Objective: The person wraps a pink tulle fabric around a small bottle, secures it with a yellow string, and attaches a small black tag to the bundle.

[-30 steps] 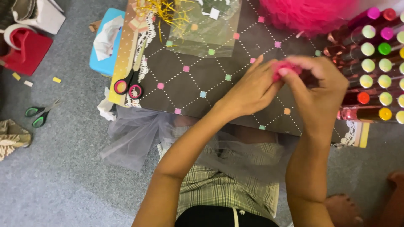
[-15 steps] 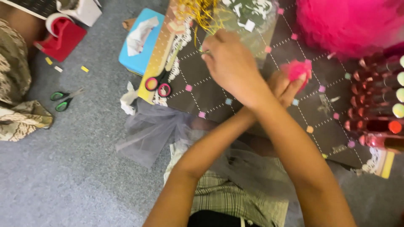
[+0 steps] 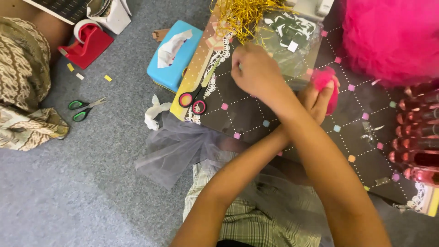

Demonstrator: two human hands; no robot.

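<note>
From my feed, the small pink tuft [image 3: 323, 80] sits over the middle of the dark dotted board [image 3: 256, 114], pinched in the left hand [image 3: 315, 103]. Its fingers [image 3: 325, 98] are pressed together around the fluff and lift it just clear of the board, which I judge keeps it from being flattened.

The right hand [image 3: 256, 73] crosses over the left forearm to the board's far edge, where it lies against a clear bag of green and white scraps [image 3: 292, 50]. Its fingers curl under the back of the hand, so I cannot tell whether they are pinching anything.

A tangle of gold shred [image 3: 242, 18] lies past the bag at that same far edge. On the board's left border rest pink-handled scissors [image 3: 194, 98], and a blue tissue box [image 3: 173, 55] sits just beside that border. A big pink fluffy mass [image 3: 388, 36] covers the board's far right corner, with red tubes [image 3: 416, 137] lined along its right edge. Grey tulle [image 3: 173, 151] spills off the near left corner. Well to the left of the board, on the grey carpet floor [image 3: 68, 192], lie green scissors [image 3: 84, 109] and a red tape dispenser [image 3: 87, 43].
</note>
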